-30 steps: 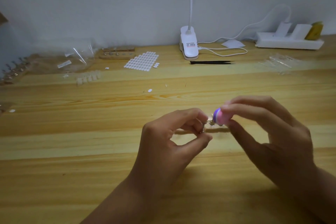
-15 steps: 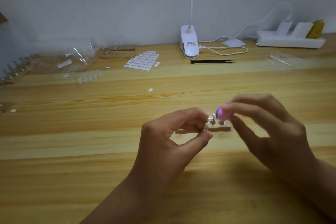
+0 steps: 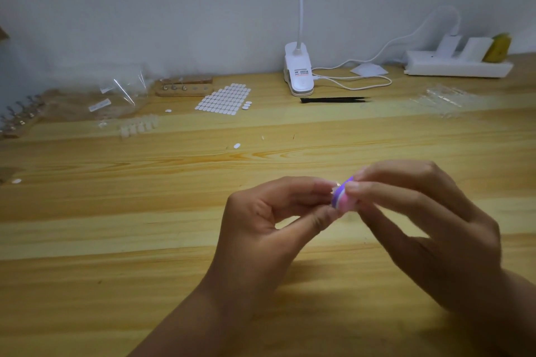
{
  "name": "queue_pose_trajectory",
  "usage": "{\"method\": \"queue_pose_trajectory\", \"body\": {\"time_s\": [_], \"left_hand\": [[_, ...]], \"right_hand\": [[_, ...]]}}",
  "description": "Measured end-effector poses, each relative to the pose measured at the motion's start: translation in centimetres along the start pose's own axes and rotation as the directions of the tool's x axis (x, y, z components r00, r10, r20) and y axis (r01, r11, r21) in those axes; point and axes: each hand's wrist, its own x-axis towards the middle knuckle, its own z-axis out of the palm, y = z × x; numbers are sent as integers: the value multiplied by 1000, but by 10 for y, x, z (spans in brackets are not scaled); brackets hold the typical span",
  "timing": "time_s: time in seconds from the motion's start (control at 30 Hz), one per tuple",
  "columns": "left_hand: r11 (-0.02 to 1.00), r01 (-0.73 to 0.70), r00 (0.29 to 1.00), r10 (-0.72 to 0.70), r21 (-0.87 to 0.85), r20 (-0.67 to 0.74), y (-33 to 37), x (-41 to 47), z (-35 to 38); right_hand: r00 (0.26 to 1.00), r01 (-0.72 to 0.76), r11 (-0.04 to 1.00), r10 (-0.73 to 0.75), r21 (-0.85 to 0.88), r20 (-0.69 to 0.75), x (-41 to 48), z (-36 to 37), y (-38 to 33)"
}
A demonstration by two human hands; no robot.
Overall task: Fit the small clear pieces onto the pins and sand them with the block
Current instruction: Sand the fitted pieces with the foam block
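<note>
My right hand (image 3: 429, 229) pinches a small purple and pink sanding block (image 3: 343, 196) between thumb and fingertips over the middle of the wooden table. My left hand (image 3: 269, 226) pinches a tiny pin with a small clear piece (image 3: 333, 188) on it, pressed against the block's purple face. The pin's lower part is hidden by my fingers. A wooden pin holder (image 3: 183, 89) with several pins stands at the back left. Loose clear pieces (image 3: 139, 126) lie in a row near it.
A sheet of white sticker dots (image 3: 224, 99), black tweezers (image 3: 333, 100), a white clip lamp (image 3: 298, 72), a power strip (image 3: 458, 66), plastic bags (image 3: 116, 95) and clear strips (image 3: 443, 98) sit along the back. Another pin rack (image 3: 17, 120) lies at the far left.
The block has swung back left against the clear piece after lifting slightly right; the small wooden holder seen beneath it half a second ago is now hidden by my hands.
</note>
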Motion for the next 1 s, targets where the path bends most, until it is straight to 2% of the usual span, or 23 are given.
{"method": "queue_pose_trajectory", "body": {"time_s": [0.1,0.2,0.37,0.47,0.53,0.7,0.9,1.0], "left_hand": [[1000,6,1000,-6,-7,5,-1,-1,0],[999,20,1000,-21,-24,-6,-3,0,0],[999,17,1000,-17,-28,-5,-4,1,2],[991,69,997,-71,-112,-15,-7,2,0],[981,97,995,-99,-167,-6,-8,3,-1],[971,165,986,-161,-175,33,-10,3,-3],[972,179,982,-167,-150,84,-9,3,0],[973,180,980,-165,-144,111,-10,2,1]], "right_hand": [[1000,21,999,-20,-47,17,2,-1,2],[1000,-23,999,23,-36,0,3,-3,4],[1000,13,998,-11,-65,23,2,1,-2],[997,-78,990,79,-120,6,3,-5,14],[992,-122,988,118,-92,-41,4,-7,16],[999,-32,999,32,4,17,2,-2,2],[1000,9,1000,-9,-10,27,3,-1,-9],[997,57,996,-54,-70,46,1,1,-8]]}}
